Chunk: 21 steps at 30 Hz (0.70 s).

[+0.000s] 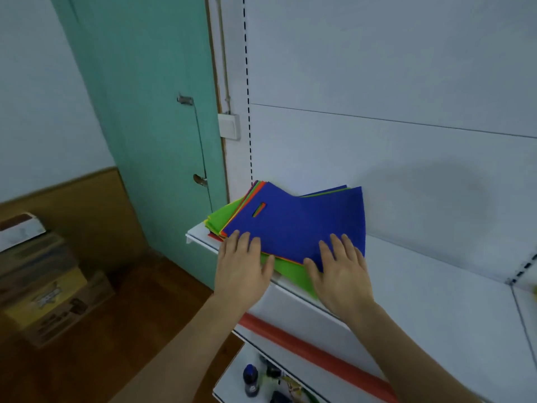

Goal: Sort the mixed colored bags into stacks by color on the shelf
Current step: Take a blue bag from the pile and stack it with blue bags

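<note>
A mixed pile of flat coloured bags lies at the left end of the white shelf (436, 280). A blue bag (302, 222) with a slot handle is on top. Green bags (223, 219) and orange and red edges stick out beneath it. My left hand (242, 263) rests on the pile's near left corner, fingers straight on the blue bag. My right hand (338, 269) lies flat on the blue bag's near edge, fingers spread, with a green bag under its palm.
The shelf runs to the right, bare and white, with a white back panel behind. A lower shelf holds a dark bottle (250, 379) and small items behind an orange-red rail (313, 351). A green door (151, 126) and stacked cardboard boxes (43, 286) stand at the left.
</note>
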Each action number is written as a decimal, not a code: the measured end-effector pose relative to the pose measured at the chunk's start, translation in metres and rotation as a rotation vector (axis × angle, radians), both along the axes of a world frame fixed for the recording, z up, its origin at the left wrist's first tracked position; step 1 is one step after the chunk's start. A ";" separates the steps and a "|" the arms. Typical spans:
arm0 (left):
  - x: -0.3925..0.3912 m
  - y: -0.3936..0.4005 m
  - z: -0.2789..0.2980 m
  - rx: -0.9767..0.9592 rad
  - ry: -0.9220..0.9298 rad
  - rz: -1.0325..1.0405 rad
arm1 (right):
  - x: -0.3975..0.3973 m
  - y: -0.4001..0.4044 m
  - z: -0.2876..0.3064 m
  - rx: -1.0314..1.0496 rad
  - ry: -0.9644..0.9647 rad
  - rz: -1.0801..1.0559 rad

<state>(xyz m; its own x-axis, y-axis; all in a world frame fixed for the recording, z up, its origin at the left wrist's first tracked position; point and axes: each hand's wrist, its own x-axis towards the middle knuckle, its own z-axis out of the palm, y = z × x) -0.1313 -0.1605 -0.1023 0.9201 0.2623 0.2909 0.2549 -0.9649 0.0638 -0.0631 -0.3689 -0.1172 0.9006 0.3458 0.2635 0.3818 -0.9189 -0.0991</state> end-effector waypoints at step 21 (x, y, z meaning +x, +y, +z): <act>0.069 0.050 -0.026 0.055 0.051 -0.391 | 0.011 0.024 -0.002 -0.014 0.013 -0.486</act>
<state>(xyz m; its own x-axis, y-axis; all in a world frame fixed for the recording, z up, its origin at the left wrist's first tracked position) -0.0623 -0.1100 -0.1281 0.9612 -0.1250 0.2460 -0.1306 -0.9914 0.0065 -0.0520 -0.3449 -0.1194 0.9620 -0.1120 0.2492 -0.0928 -0.9918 -0.0877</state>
